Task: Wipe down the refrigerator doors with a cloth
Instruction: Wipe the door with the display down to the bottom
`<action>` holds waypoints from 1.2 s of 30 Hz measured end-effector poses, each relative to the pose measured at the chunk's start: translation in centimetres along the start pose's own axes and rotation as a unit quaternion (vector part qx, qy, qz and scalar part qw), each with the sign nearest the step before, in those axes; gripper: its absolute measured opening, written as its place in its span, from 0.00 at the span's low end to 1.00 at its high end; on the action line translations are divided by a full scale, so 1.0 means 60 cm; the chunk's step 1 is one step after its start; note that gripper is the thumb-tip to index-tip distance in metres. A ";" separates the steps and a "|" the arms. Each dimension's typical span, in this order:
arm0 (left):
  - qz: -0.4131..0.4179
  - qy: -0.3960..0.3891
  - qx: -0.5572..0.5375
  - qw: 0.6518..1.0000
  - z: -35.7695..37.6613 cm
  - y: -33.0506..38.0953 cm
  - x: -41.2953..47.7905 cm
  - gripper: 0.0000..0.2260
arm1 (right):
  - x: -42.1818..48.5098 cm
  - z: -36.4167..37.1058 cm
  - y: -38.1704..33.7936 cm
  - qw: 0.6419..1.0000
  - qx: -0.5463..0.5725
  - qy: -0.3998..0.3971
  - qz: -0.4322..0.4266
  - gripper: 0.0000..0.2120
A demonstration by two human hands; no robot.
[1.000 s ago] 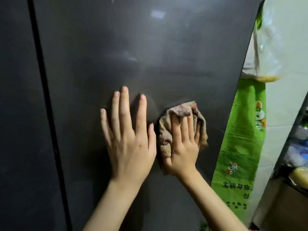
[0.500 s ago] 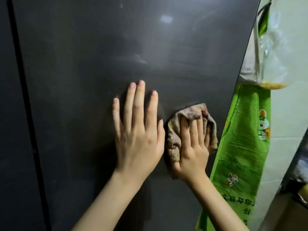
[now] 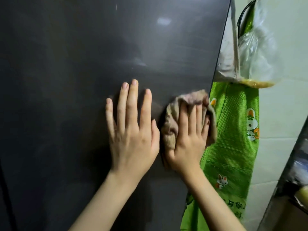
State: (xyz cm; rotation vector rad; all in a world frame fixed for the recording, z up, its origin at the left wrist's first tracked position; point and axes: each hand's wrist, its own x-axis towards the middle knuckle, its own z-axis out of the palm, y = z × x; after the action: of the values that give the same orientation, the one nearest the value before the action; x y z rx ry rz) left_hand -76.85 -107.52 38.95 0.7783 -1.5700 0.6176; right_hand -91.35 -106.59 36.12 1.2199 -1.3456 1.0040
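The dark grey refrigerator door (image 3: 83, 72) fills most of the head view. My left hand (image 3: 131, 130) lies flat on it with fingers straight and pointing up. Right beside it, my right hand (image 3: 188, 140) presses a crumpled beige cloth (image 3: 170, 129) against the door with straight fingers. The cloth reaches the door's right edge, and part of it hangs past that edge. My palm hides the cloth's middle.
A green apron with rabbit prints (image 3: 233, 147) hangs just right of the door edge. Above it hangs a clear plastic bag (image 3: 253, 52) holding something yellow. A white tiled wall (image 3: 283, 114) is behind them. A dark shelf edge (image 3: 296, 172) is at lower right.
Both hands have slid to the right along the door together. The cloth went from the door's middle to its right edge.
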 end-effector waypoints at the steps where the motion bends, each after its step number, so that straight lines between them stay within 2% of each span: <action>1: -0.004 -0.004 0.004 1.000 0.001 0.001 -0.008 0.25 | -0.039 0.002 0.006 1.000 -0.003 -0.018 -0.007 0.30; 4: -0.009 -0.017 0.019 1.000 -0.001 0.001 -0.027 0.27 | -0.097 0.000 0.014 0.998 -0.019 -0.054 -0.021 0.32; 6: -0.011 -0.027 0.024 0.999 -0.004 -0.004 -0.035 0.27 | -0.070 -0.006 0.015 0.997 -0.017 -0.060 -0.040 0.36; 8: -0.020 -0.035 0.036 0.999 -0.006 -0.010 -0.038 0.27 | 0.014 -0.016 0.004 0.998 0.016 -0.024 -0.048 0.34; 10: -0.027 -0.048 0.047 0.997 -0.008 -0.016 -0.043 0.27 | 0.109 -0.021 -0.011 0.999 0.047 0.015 -0.018 0.34; 13: -0.032 -0.063 0.060 0.996 -0.012 -0.024 -0.055 0.27 | 0.169 -0.021 -0.037 0.998 0.022 0.038 0.036 0.34; 16: -0.037 -0.074 0.072 0.994 -0.019 -0.038 -0.073 0.27 | 0.091 -0.009 -0.055 0.999 0.030 0.032 0.029 0.32; 20: -0.050 -0.083 0.085 0.992 -0.037 -0.064 -0.097 0.27 | -0.070 0.005 -0.045 0.997 0.035 -0.037 -0.051 0.30; 23: -0.060 -0.083 0.089 0.991 -0.054 -0.093 -0.109 0.27 | -0.110 0.011 -0.009 0.993 0.028 -0.040 -0.107 0.25; 24: -0.065 -0.081 0.090 0.990 -0.059 -0.105 -0.113 0.27 | -0.110 0.012 -0.009 0.993 0.032 -0.037 -0.105 0.25; 26: -0.072 -0.074 0.089 0.991 -0.063 -0.123 -0.118 0.26 | -0.097 0.014 -0.034 0.999 0.034 -0.015 -0.036 0.25; 28: -0.078 -0.073 0.080 0.991 -0.065 -0.140 -0.127 0.26 | -0.084 0.024 -0.104 0.998 0.036 -0.010 0.042 0.29; 29: -0.075 -0.073 0.074 0.992 -0.065 -0.145 -0.130 0.26 | -0.079 0.029 -0.146 0.998 0.041 -0.014 0.044 0.30; 31: -0.070 -0.069 0.063 0.993 -0.069 -0.156 -0.135 0.25 | -0.074 0.038 -0.228 0.998 0.064 -0.016 0.004 0.25; 33: -0.070 -0.058 0.060 0.994 -0.078 -0.173 -0.142 0.25 | -0.067 0.033 -0.270 0.994 0.106 -0.019 -0.016 0.25; 36: -0.055 -0.060 0.061 0.995 -0.094 -0.204 -0.152 0.24 | -0.067 0.025 -0.231 0.986 0.106 -0.050 -0.119 0.23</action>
State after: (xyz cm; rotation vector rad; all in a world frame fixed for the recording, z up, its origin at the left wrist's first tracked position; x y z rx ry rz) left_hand -63.31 -109.71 30.23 1.0024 -1.5974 0.5993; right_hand -77.99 -109.42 31.23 1.5692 -1.1569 0.9411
